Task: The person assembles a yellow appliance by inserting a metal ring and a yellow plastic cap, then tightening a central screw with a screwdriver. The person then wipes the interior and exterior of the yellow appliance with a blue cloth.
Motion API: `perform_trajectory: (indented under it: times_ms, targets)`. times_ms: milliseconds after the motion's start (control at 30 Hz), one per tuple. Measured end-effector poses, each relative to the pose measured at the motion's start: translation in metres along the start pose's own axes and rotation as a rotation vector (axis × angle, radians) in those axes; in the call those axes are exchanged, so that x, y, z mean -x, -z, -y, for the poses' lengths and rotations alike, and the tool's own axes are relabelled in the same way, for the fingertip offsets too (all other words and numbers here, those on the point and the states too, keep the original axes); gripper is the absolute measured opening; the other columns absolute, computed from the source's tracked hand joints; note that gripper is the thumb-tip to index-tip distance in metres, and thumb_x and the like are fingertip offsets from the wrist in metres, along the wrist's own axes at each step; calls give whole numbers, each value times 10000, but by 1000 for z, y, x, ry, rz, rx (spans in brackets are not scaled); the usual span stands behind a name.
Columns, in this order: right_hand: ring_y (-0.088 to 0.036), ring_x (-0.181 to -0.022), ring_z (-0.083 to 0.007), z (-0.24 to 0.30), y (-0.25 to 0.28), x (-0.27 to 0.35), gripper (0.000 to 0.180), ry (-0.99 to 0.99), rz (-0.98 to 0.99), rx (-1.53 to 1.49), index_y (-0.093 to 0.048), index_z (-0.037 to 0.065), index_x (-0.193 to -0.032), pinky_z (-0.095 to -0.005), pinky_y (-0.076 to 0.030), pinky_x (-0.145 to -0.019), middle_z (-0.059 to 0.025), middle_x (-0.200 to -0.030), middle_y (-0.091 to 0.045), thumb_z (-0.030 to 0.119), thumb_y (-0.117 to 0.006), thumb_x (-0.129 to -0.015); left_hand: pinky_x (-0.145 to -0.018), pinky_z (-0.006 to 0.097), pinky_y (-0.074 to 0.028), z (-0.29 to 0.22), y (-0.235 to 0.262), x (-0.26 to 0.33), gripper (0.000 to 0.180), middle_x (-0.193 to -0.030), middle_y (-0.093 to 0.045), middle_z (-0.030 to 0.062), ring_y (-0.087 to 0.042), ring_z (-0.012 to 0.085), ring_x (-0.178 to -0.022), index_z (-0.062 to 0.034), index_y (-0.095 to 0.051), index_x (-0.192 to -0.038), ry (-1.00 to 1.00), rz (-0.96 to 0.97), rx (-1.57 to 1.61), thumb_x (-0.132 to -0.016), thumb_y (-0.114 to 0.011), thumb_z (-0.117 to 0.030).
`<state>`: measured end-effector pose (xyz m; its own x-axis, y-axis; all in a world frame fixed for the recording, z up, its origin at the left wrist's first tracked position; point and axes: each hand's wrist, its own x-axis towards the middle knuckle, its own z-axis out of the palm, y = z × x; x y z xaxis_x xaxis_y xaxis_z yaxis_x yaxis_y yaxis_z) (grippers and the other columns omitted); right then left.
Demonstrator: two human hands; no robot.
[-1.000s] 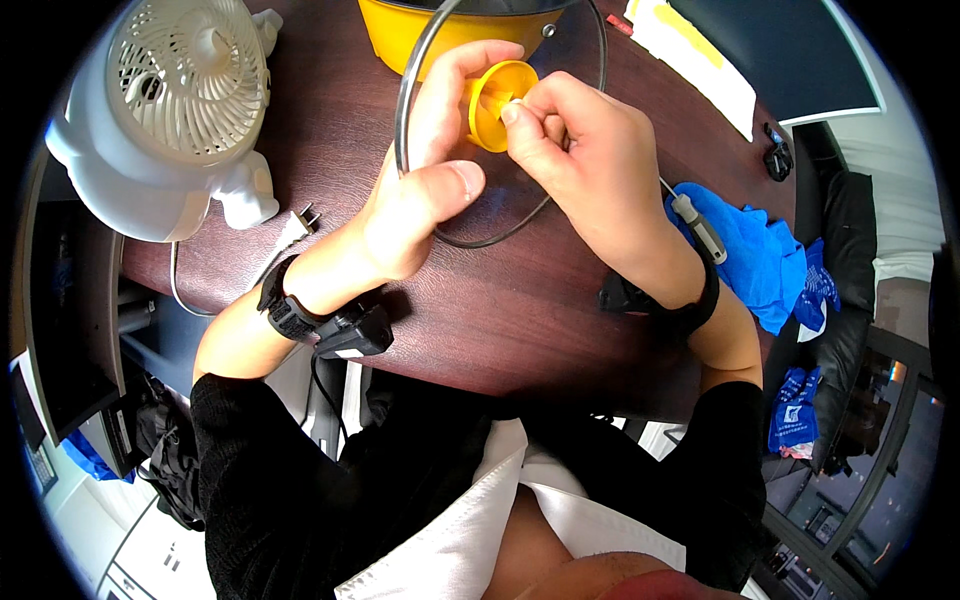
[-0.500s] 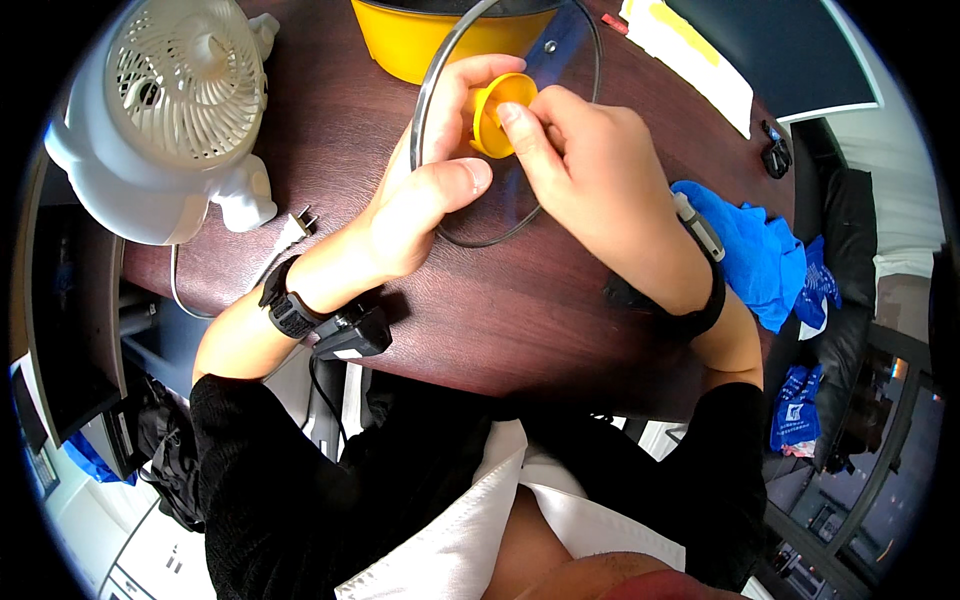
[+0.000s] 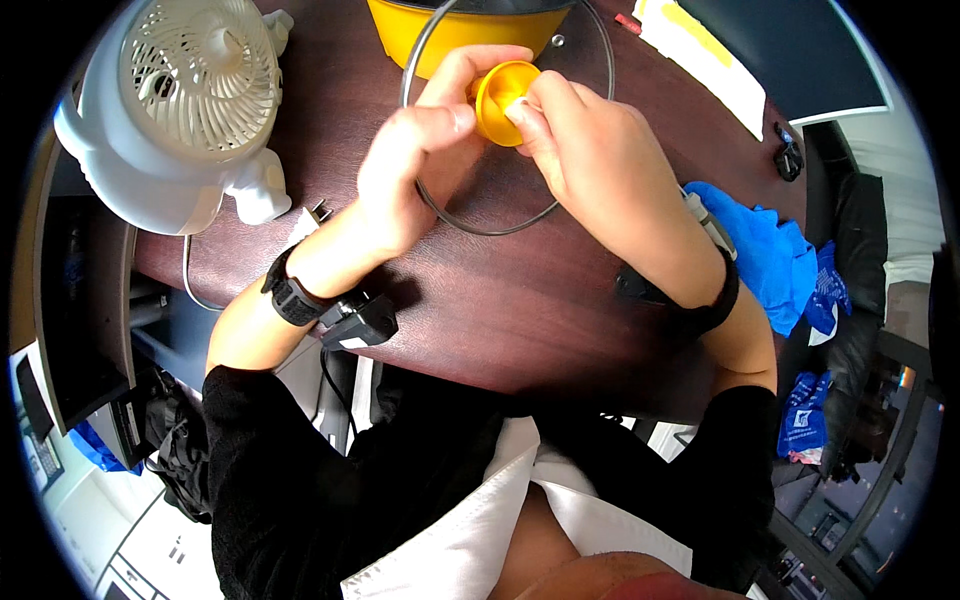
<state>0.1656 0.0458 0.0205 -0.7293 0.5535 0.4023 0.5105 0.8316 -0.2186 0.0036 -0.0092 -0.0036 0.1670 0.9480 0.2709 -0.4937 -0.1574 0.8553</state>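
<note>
A clear glass pot lid [image 3: 490,205] with a grey metal rim is held up over the table. Its yellow cup-shaped knob [image 3: 513,72] faces me with the hollow side. My left hand [image 3: 405,165] is closed around the knob's outer side, thumb in front and fingers behind, near the lid's rim. My right hand [image 3: 590,150] is closed, with thumb and forefinger pinched inside the knob's hollow. What they pinch, if anything, is hidden. A small round metal piece [image 3: 558,41] shows within the lid's ring.
Beyond the lid stands a yellow pot [image 3: 400,35]. A white fan [image 3: 190,110] sits left, its plug [image 3: 308,225] beside my forearm. At right lie a blue cloth [image 3: 765,250], a paper sheet [image 3: 710,75] and a black cable [image 3: 788,155]. A monitor [image 3: 820,50] stands far right.
Both hands and the lid have shifted slightly up in the view. My left thumb has moved up to the knob's side. My right fingers stay in the knob's hollow.
</note>
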Motion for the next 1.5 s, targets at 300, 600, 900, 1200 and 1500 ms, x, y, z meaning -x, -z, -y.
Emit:
perform_trajectory:
  times_ms: [300,600,900,1200,1500]
  targets:
    - [-649,-723,-220,-20,19,-2,171,410,80,202,-568,37,-919,-295,-530,-636,-91,-845,-619,132,-659,-810,-861,379,-472,-10,10,-10,658,-1188,-547,158,-534,227,-1060,54,-496,-1267,205,133,193,-889,-388,-474]
    - [-646,-728,-225,-22,23,-1,197,476,96,210,-591,35,-984,-299,-523,-634,-84,-868,-627,160,-643,-840,-827,389,-497,-11,17,-13,593,-1145,-569,154,-551,224,-1016,52,-510,-1250,370,163,307,-940,-384,-437]
    - [-629,-595,-299,-15,6,7,223,60,63,-73,-601,19,-862,-360,-514,-547,-145,-697,-611,240,-620,-890,-833,332,-459,0,10,-8,473,-1120,-565,96,-536,169,-1008,-4,-563,-1214,152,85,101,-937,-470,-375]
    - [-629,-605,-260,-18,6,0,216,228,87,-19,-587,22,-842,-325,-514,-577,-116,-714,-607,207,-696,-824,-816,343,-484,0,16,-7,467,-1144,-561,121,-554,190,-995,-14,-559,-1191,214,65,155,-936,-472,-395]
    - [-612,-610,-212,-19,18,2,238,568,216,95,-582,62,-874,-310,-476,-538,-76,-736,-560,216,-716,-751,-741,340,-528,-17,17,-14,577,-1114,-593,156,-598,205,-917,57,-529,-1166,585,263,246,-936,-433,-464]
